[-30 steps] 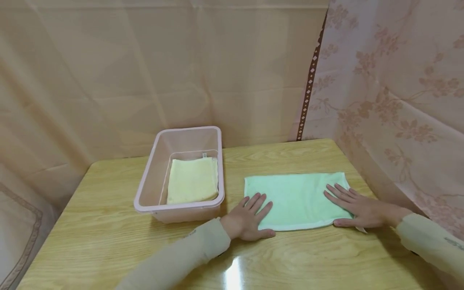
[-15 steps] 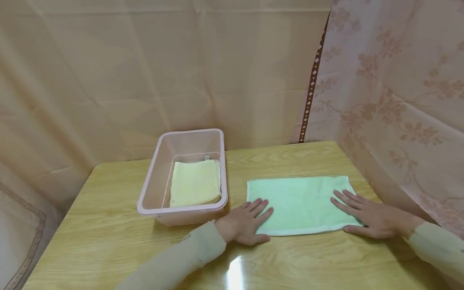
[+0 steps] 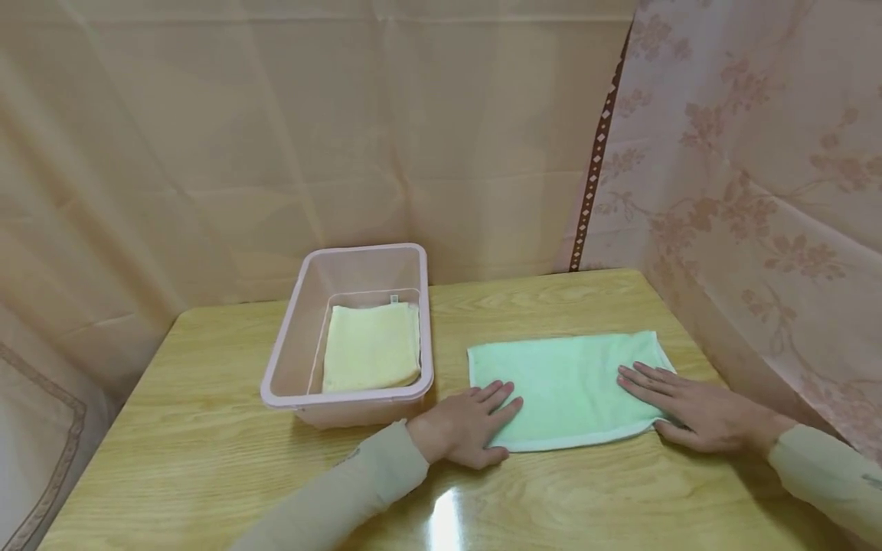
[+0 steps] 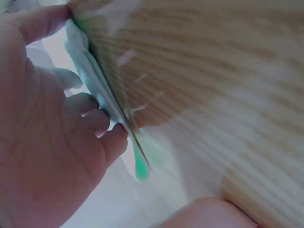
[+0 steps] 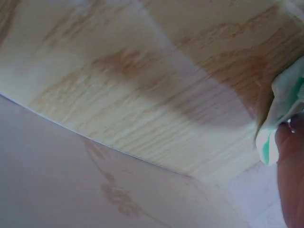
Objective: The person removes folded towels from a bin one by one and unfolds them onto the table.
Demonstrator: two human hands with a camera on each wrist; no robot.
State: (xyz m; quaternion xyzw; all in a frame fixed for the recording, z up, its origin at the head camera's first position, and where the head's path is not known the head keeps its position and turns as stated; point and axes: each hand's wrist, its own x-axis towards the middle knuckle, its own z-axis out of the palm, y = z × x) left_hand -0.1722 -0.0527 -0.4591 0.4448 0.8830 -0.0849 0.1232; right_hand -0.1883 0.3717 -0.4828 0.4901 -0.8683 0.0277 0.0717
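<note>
A pale green towel [image 3: 565, 383] lies folded flat on the wooden table [image 3: 207, 436], right of the middle. My left hand [image 3: 475, 422] rests flat on its near left corner, fingers straight and spread. My right hand [image 3: 678, 402] lies flat on its near right part, fingers pointing left. In the left wrist view the fingers [image 4: 90, 114] press on the towel's edge [image 4: 137, 164]. The right wrist view shows a towel corner [image 5: 285, 102] beside one fingertip [image 5: 292, 175].
A pink plastic basin [image 3: 298, 321] stands left of the towel, with a folded yellow towel [image 3: 372, 348] inside. A flowered curtain [image 3: 758, 191] hangs close along the table's right edge, and plain beige cloth [image 3: 276, 153] hangs behind.
My right hand has slid a little leftward on the green towel, and the towel's near right corner has drawn in with it. The left hand has hardly moved.
</note>
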